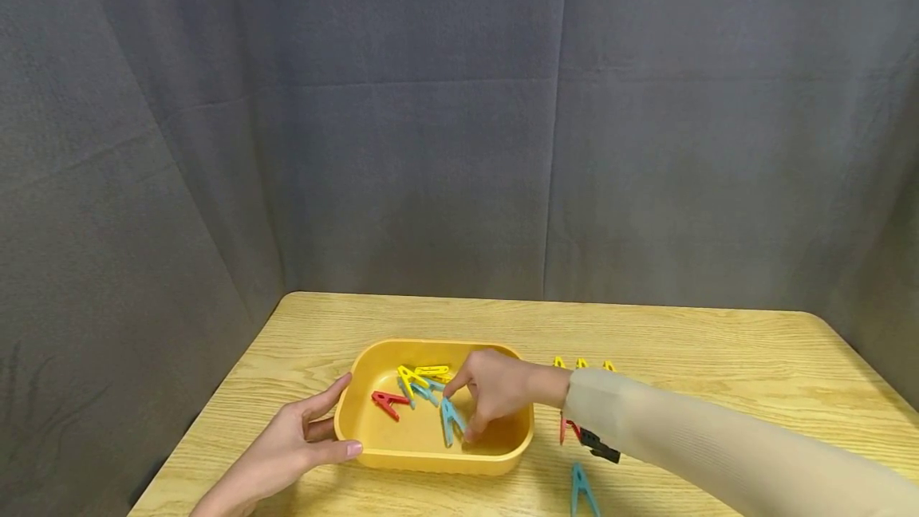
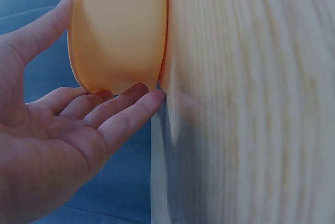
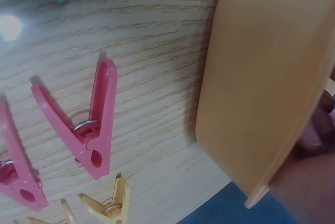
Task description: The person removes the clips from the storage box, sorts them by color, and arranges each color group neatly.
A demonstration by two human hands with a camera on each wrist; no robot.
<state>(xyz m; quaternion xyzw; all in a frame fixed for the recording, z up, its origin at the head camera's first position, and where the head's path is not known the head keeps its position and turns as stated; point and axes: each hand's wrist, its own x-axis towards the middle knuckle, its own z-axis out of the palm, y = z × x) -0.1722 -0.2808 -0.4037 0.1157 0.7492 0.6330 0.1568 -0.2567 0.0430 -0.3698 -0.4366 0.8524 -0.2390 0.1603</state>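
Observation:
A yellow plastic tub (image 1: 431,463) stands on the wooden table with several clothespins inside. At its left end my left hand (image 1: 290,437) holds the wall, thumb on the near rim and fingers along the side; the left wrist view shows the fingertips against the tub's end. My right hand (image 1: 491,389) reaches down into the tub, pinching a light blue clothespin (image 1: 448,420) between thumb and index finger. Left of it lie a red clothespin (image 1: 389,403), a yellow clothespin (image 1: 411,381) and further blue and yellow ones, partly overlapping.
Right of the tub, a blue clothespin (image 1: 580,487) lies near the front of the wooden table (image 1: 718,357). Red clothespins (image 3: 97,124) and yellow clothespins (image 3: 112,203) lie behind it, partly hidden by the right forearm in the head view. Grey curtains (image 1: 431,142) surround the table.

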